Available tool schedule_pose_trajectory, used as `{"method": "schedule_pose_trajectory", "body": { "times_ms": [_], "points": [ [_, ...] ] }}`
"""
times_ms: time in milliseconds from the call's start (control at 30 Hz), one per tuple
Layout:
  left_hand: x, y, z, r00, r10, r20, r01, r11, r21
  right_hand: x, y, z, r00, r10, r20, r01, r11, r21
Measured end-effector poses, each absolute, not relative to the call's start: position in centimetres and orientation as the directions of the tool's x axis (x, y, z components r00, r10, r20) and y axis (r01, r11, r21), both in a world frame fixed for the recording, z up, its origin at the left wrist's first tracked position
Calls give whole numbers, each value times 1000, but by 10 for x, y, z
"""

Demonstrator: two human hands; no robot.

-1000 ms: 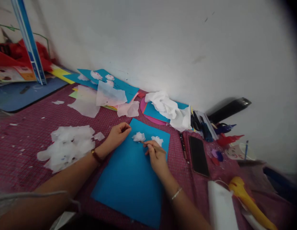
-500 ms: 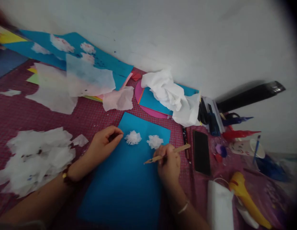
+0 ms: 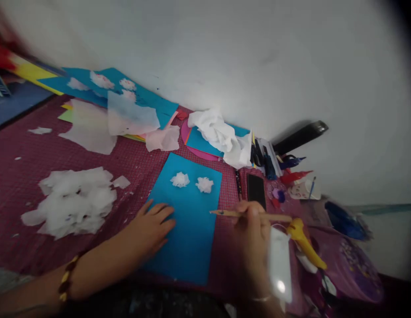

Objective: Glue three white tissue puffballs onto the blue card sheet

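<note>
A blue sheet of paper (image 3: 188,238) lies on the table with two white tissue-paper puffs, a left puff (image 3: 180,179) and a right puff (image 3: 204,184), near its far edge. My left hand (image 3: 152,229) rests open on the sheet's left side, fingers spread. In my right hand (image 3: 253,229) is a thin wooden stick (image 3: 230,213), gripped between thumb and fingers. Its pointed end reaches over the sheet's right edge; the hand is partly blurred. Left of my left hand sits a pile of white tissue-paper pieces (image 3: 77,203).
Behind are crumpled white tissue (image 3: 215,132), translucent sheets (image 3: 132,117) and blue sheets with puffs (image 3: 155,104) against the wall. To the right are a dark phone (image 3: 256,189), a paper cup (image 3: 296,190) with a brush, scissors (image 3: 257,154), a white box-like object (image 3: 280,265) and a yellow-handled tool (image 3: 304,243).
My left hand has come away from the left puff and opened flat on the sheet. My right hand has drawn back from the right puff, still holding the stick. The view has shifted.
</note>
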State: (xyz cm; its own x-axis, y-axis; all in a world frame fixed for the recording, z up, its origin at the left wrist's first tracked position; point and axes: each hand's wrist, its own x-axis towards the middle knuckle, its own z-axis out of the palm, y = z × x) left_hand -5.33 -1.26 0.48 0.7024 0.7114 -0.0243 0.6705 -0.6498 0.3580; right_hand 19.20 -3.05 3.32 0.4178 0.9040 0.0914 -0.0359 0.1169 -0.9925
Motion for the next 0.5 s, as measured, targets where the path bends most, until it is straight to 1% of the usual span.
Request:
{"method": "schedule_pose_trajectory", "body": {
  "times_ms": [67, 167, 267, 367, 433, 500],
  "points": [
    [-70, -34, -7, 604, 796, 42, 736, -578, 351, 196, -54, 25, 446, 892, 65, 78, 33, -996],
    [-91, -65, -27, 495, 860, 126, 762, -499, 412, 201, -82, 6, 511, 859, 13, 155, -77, -985],
    [-101, -87, -41, 328, 928, 179, 786, -373, 493, 205, -93, -7, 509, 860, -40, 172, -147, -974],
    [-103, -95, -46, 156, 972, 176, 798, -229, 558, 203, -93, -10, 452, 888, -83, 170, -178, -969],
    [-102, -94, -44, 107, 981, 160, 785, -182, 592, 199, -90, -9, 409, 907, -104, 133, -172, -976],
    [-98, -90, -39, 116, 985, 129, 760, -172, 627, 194, -88, -10, 360, 928, -100, 79, -137, -987]
  ]
}}
